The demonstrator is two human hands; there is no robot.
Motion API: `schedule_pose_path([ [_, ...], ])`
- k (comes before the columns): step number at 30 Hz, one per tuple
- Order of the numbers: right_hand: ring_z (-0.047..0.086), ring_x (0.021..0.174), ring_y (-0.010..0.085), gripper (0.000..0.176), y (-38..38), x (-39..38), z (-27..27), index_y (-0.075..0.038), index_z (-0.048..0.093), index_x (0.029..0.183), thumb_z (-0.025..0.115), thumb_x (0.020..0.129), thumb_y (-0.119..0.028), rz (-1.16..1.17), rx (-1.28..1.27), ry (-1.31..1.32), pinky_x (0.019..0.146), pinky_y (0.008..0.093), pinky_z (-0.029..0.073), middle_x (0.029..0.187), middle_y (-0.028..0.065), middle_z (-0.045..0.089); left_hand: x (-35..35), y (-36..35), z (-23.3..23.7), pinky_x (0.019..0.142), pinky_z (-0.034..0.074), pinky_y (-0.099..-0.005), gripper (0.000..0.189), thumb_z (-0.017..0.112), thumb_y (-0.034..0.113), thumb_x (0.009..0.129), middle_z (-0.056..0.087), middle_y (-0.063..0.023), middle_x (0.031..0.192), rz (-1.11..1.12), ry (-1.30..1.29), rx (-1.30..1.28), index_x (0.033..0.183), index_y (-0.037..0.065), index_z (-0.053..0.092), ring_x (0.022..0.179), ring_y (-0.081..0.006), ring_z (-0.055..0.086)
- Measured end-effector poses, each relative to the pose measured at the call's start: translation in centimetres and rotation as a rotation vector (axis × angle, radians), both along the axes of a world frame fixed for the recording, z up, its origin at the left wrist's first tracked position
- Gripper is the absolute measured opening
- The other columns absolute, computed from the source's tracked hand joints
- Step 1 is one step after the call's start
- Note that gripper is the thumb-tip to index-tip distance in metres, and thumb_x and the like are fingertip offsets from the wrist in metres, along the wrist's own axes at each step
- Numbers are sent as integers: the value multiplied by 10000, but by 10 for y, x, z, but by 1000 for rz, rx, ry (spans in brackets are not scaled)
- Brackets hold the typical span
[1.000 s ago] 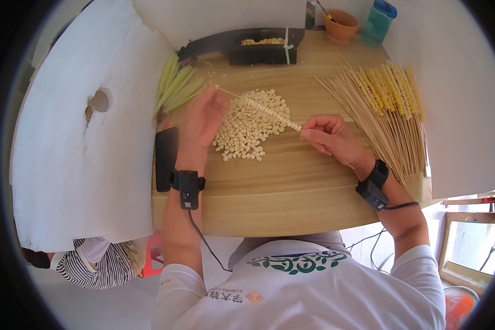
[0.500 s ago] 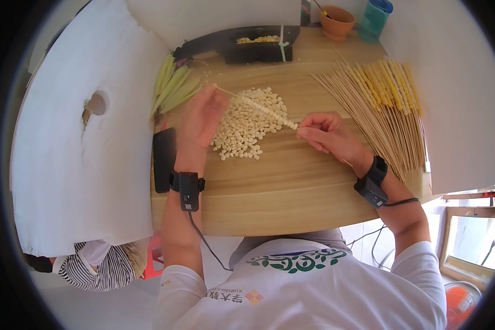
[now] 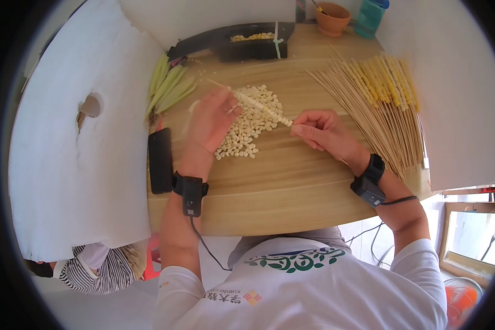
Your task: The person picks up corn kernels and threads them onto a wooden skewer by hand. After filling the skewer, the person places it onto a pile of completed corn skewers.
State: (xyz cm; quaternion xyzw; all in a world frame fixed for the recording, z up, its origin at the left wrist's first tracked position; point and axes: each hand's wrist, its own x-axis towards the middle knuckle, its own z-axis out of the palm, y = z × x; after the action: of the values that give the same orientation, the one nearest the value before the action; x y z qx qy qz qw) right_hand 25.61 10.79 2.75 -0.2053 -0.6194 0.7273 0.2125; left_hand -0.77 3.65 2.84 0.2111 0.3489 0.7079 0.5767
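A thin wooden skewer strung with pale, corn-like kernels slants over the table, its bare tip up and to the left. Near the lower end of the strung row, my right hand pinches it between thumb and fingers; the rest of the stick runs back under the palm. Beside the upper part of the skewer, my left hand has its fingers curled together over the left edge of a heap of loose pale kernels. Whatever those fingers hold, if anything, is hidden.
Bare wooden skewers lie at the right, with finished yellow and cream kernel sticks on top. Pale green husk-like pieces and a black phone are at left. Behind stand a black container, a clay pot and a teal bottle.
My left hand has moved from the skewer's tip down and slightly right to the kernel heap, its fingers curling in. My right hand keeps its pinch on the skewer, almost unmoved.
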Motion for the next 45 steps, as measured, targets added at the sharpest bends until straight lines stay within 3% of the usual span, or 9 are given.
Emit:
schedule_pose_path([
  [16,411,502,5,146,-2,-2,-3,-32,631,906,607,931,-174,-3,6,42,449,171,296,593,-53,508,5,-1,2,742,508,-340,106,635,105,897,633,-24,878,-35,-3,15,995,63,637,801,-129,582],
  [19,398,484,7,158,0,-2,-4,-27,631,896,602,931,-177,-32,9,50,438,171,289,581,-50,500,-3,1,9,689,483,-285,146,646,115,893,633,-19,850,40,169,-52,1025,53,640,755,-106,567],
  [24,389,469,7,160,2,-6,-12,-27,630,877,602,925,-178,-125,-29,5,423,174,282,564,-50,489,-29,-7,20,553,379,-189,170,640,93,885,603,2,758,168,753,-190,1037,18,650,625,-45,490],
  [25,387,467,7,161,2,-6,-13,-29,629,871,605,922,-180,-150,-43,-10,421,174,281,559,-50,486,-32,-7,18,553,379,-189,170,640,93,885,603,2,758,169,752,-195,1037,18,650,625,-45,490],
  [30,379,465,4,164,3,-6,-15,-30,627,867,609,921,-184,-114,-29,-3,419,170,275,559,-51,488,-40,-8,3,542,397,-211,174,633,37,828,627,-2,800,162,1557,-133,998,15,664,603,-53,489],
  [36,375,467,-1,162,4,-6,-15,-33,626,867,612,920,-185,-115,-29,-22,421,167,268,558,-52,489,-26,-9,-1,584,459,-278,181,665,54,807,652,-91,850,28,1811,-52,982,12,657,629,-139,555],
  [40,376,469,-3,157,3,-6,-12,-33,625,868,616,918,-182,-115,-24,-29,423,167,266,559,-56,489,-26,-6,-12,588,465,-285,173,666,60,813,654,-107,862,57,1878,-16,978,9,655,635,-160,570],
  [43,375,470,-3,150,3,-6,-15,-34,626,870,615,917,-176,-116,-34,-6,425,168,265,558,-58,486,-26,-4,-14,582,459,-269,143,660,56,828,638,-60,806,102,1803,48,958,-2,658,628,-132,552],
  [45,375,470,-3,146,3,-5,-12,-35,627,871,615,917,-173,-112,-21,-16,425,169,265,558,-58,486,-26,-4,-8,566,446,-244,130,648,70,859,598,-5,755,34,1474,-140,962,-9,657,622,-93,522],
])
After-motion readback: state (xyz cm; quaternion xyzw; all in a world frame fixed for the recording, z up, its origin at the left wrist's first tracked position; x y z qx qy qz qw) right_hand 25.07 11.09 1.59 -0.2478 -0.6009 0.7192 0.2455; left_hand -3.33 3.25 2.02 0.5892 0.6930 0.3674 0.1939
